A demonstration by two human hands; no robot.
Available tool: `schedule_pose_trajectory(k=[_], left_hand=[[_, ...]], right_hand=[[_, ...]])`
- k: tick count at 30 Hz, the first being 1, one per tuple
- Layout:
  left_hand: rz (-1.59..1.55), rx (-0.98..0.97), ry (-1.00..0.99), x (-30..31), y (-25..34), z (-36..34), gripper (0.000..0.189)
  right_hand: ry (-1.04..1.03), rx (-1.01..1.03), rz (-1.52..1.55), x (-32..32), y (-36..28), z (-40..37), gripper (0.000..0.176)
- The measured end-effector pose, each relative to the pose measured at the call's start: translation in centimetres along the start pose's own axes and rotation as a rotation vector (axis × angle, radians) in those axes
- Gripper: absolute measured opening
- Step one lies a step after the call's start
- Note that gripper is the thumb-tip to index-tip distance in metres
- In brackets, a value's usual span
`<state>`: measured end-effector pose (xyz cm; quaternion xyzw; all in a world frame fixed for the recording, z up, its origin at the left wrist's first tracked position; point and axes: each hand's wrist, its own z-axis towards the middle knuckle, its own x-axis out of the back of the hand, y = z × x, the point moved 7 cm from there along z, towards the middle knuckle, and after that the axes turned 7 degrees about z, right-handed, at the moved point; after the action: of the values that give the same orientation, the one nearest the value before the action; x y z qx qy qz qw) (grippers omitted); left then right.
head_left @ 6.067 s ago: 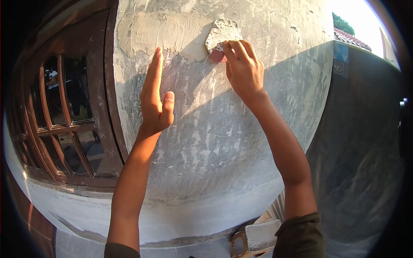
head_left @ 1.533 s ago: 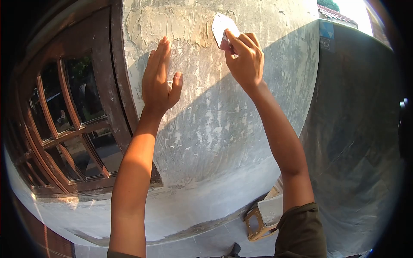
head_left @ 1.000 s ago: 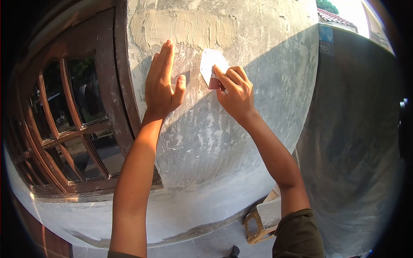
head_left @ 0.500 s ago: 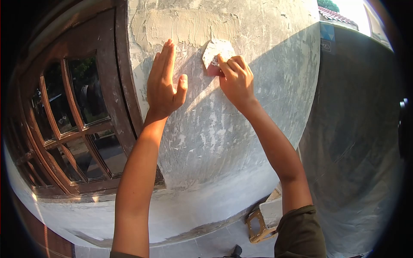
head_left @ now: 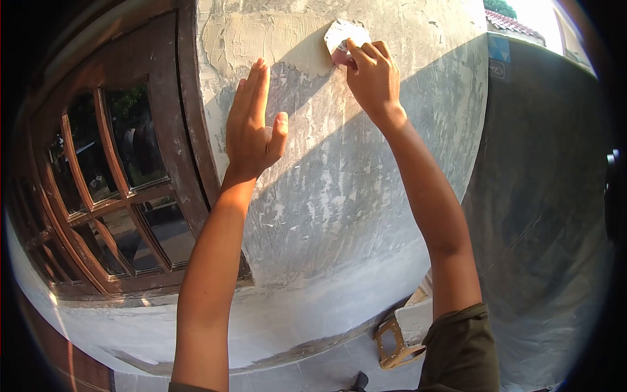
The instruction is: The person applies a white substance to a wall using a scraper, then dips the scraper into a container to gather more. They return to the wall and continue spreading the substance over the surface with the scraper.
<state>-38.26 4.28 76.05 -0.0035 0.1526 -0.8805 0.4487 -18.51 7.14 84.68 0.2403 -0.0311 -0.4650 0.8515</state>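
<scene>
The right hand (head_left: 373,77) is raised high against the wall (head_left: 339,196), its fingers (head_left: 363,51) closed on a small scraper (head_left: 341,34) — a pale, filler-smeared blade with a reddish grip just showing under the fingertips. The blade lies against the wall at the right-hand end of a patch of fresh, cream-coloured filler (head_left: 261,38), which runs across the top of the wall and is ridged with stroke marks. The left hand (head_left: 255,127) is open and holds nothing: fingers straight and together, pointing up, thumb spread to the side, palm turned to the wall just below the filler. Whether the palm presses the surface I cannot tell. The two hands are apart, the left lower and nearer the window frame (head_left: 186,117).

The wall is grey, mottled with lighter scraped spots, sunlit at the top and shaded lower down. The dark brown wooden frame stands just left of the left hand, its glass panes (head_left: 130,137) divided by thin bars. Near the dark sleeve (head_left: 460,349) a small wooden stool (head_left: 394,340) stands on the floor — well below both hands. To the right a dark wall (head_left: 542,196) carries a blue sign (head_left: 499,49), with a tiled roof (head_left: 504,19) above it
</scene>
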Motion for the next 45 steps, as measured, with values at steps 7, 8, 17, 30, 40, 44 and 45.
schedule_pose_trajectory(k=[7,8,17,30,40,44,45], left_hand=[[0.005,0.0,0.008,0.0,-0.1,-0.1,0.07],[0.001,-0.002,0.009,0.0,-0.1,-0.1,0.07],[0.035,-0.001,-0.004,0.0,-0.1,-0.1,0.07],[-0.018,-0.013,0.02,0.0,0.0,-0.3,0.07],[0.024,0.005,-0.001,0.0,-0.2,-0.2,0.069],[-0.001,-0.007,0.009,0.0,-0.2,-0.4,0.07],[-0.001,-0.007,0.012,0.0,-0.1,-0.4,0.07]], right_hand=[[-0.115,-0.087,0.154,1.5,-4.2,-6.4,0.046],[-0.113,-0.096,0.247,2.1,-5.2,-7.1,0.046],[-0.008,-0.066,0.12,1.8,-1.4,-1.4,0.042],[-0.193,-0.072,0.191,2.2,-6.4,-8.8,0.047],[0.0,-0.043,0.016,0.9,-0.9,-1.6,0.043],[-0.129,-0.092,-0.03,-0.6,-1.5,-4.5,0.046],[-0.126,-0.094,0.002,-0.5,-2.2,-5.7,0.046]])
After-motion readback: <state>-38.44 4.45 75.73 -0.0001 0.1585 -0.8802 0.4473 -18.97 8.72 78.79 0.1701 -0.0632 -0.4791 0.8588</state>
